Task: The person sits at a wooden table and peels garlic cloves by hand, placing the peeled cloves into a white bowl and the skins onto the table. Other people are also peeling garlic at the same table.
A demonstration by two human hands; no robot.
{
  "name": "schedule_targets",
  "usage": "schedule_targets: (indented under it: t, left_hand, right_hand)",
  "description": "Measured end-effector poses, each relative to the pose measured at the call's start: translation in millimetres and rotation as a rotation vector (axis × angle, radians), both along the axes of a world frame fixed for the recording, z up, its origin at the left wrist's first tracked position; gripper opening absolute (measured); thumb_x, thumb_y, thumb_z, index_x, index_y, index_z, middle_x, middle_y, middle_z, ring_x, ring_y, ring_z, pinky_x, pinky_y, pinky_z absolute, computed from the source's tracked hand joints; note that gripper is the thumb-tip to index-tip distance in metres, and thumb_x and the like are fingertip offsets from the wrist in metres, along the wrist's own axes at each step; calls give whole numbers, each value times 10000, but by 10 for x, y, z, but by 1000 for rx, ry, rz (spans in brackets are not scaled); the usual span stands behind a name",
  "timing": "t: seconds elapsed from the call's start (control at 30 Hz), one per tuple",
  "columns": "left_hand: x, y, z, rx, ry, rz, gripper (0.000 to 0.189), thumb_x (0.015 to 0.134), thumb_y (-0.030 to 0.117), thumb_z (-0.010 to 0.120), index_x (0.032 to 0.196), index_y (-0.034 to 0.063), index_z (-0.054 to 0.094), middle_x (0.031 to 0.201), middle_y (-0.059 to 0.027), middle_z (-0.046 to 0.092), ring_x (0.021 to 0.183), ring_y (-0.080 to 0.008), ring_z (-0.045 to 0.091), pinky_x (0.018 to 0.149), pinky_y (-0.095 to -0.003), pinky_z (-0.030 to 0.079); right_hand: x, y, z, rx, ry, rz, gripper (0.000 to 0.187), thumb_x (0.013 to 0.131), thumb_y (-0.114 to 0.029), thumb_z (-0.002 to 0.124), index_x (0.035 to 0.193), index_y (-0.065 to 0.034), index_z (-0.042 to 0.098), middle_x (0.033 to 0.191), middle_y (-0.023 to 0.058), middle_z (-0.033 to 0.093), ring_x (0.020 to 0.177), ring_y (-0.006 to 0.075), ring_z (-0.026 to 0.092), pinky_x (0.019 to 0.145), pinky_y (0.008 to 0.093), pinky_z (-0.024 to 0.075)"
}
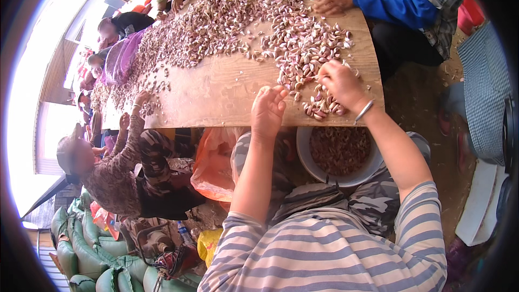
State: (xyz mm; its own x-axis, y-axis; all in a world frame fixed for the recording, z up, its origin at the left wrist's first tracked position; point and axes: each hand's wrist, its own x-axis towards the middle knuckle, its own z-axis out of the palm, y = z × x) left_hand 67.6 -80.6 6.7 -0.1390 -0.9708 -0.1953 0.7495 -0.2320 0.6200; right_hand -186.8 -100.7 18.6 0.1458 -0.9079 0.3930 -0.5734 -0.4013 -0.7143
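Unpeeled garlic cloves (302,50), purplish and cream, lie in a broad spread on a plywood tabletop (219,89). My left hand (268,109) hovers at the table's near edge with its fingers curled, beside the left border of the cloves. Whether a clove is between those fingertips is hidden. My right hand (340,83), below a silver bracelet (364,112) on its wrist, reaches over the near right part of the spread. Its fingers are bent down at the cloves, and their tips are mostly covered by the hand. A smaller cluster of cloves (320,107) lies just under it.
Between my knees, under the table edge, stands a metal basin (306,158) holding reddish-brown pieces. An orange plastic bag (213,166) hangs left of my legs. A co-worker's hands (333,1) work across the table; another person (117,170) sits to the left. Green filled sacks (81,235) lie behind.
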Motion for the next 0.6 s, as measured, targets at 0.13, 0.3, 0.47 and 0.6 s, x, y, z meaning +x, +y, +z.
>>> schedule_targets:
  t: [0.13,0.3,0.47,0.6]
  left_hand:
    - [-25,-20,90,-111,46,-74,106,978,90,557,1081,102,576,1090,-102,688,931,-196,648,685,-254,485]
    - [-32,-48,77,-217,-163,-175,82,978,112,586,1058,97,597,999,-62,680,844,-116,618,682,-228,497]
    - [-154,1,59,-243,-655,-158,110,969,158,616,996,63,567,838,-57,671,699,-157,620,586,-283,459]
    - [-362,181,54,-464,-1620,-168,234,964,263,649,1034,67,542,728,-109,667,686,-290,668,620,-405,506]
  right_hand:
    - [-314,101,169,131,-171,-7,114,921,-91,666,875,2,617,814,87,651,781,180,650,708,331,503]
    - [-487,221,242,615,-615,139,83,959,-95,640,981,-22,608,777,9,632,698,69,614,568,231,492]
    - [-515,319,278,601,-464,174,50,957,-61,592,978,-30,624,803,15,637,641,59,591,557,213,486]
    - [-592,389,302,504,-234,156,68,922,-50,593,918,-10,649,815,60,653,633,104,605,568,269,501]
